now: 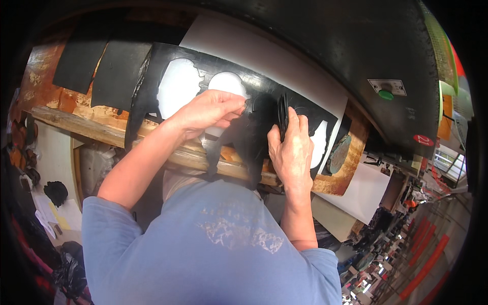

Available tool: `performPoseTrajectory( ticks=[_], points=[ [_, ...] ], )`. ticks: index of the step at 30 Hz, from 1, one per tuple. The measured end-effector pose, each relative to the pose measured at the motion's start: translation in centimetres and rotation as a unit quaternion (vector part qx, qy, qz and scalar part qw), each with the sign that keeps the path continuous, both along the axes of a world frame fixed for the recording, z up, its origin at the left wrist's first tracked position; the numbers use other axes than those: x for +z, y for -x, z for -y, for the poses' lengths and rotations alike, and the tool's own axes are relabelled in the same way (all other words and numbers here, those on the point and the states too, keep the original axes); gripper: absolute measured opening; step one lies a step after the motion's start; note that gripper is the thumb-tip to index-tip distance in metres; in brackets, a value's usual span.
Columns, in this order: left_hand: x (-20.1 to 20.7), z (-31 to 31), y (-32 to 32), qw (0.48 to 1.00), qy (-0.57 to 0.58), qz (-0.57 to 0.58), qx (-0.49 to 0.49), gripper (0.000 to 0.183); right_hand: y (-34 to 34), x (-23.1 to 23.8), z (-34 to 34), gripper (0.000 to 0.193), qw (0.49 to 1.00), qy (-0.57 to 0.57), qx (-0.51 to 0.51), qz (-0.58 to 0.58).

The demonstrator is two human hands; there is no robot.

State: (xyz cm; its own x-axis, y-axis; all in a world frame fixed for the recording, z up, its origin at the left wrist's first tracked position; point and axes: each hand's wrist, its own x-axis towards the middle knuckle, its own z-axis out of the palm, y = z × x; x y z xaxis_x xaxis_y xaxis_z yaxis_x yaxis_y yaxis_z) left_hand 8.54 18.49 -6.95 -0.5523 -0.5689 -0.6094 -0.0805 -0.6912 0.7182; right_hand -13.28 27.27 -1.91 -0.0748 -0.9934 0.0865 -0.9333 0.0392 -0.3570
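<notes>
A glossy black sheet (145, 104) with large cut-out holes lies over a white board (254, 53), which shows through the openings. My left hand (216, 111) is closed in a pinch at the edge of one opening, on what looks like the sheet's black material. Part of the sheet hangs down over the wooden edge in front of me. To the right, my right hand (294, 150) grips several thin, flat black pieces (282, 114), stacked together and held on edge. The exact outline of these pieces is hidden from this angle.
Two dark sheets (119, 71) lie at the left on the worn wooden table (114, 118). A dark machine body (330, 46) with a green button (386, 94) overhangs the far side. At the right end lies a dark oval pad (338, 154).
</notes>
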Motion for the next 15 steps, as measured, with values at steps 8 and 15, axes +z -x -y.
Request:
performPoseTrajectory(
  ticks=[8, 15],
  points=[
    [-1.8, 0.5, 1.8, 0.990, -0.018, -0.138, -0.013, 0.029, -0.1, -0.9, 0.3, 0.046, 0.999, 0.041, 0.003, 0.015],
    [-2.1, 0.1, 2.6, 0.981, -0.057, -0.173, 0.062, 0.031, -0.8, -1.1, 0.0, 0.069, 1.000, 0.019, -0.008, 0.020]
  ],
)
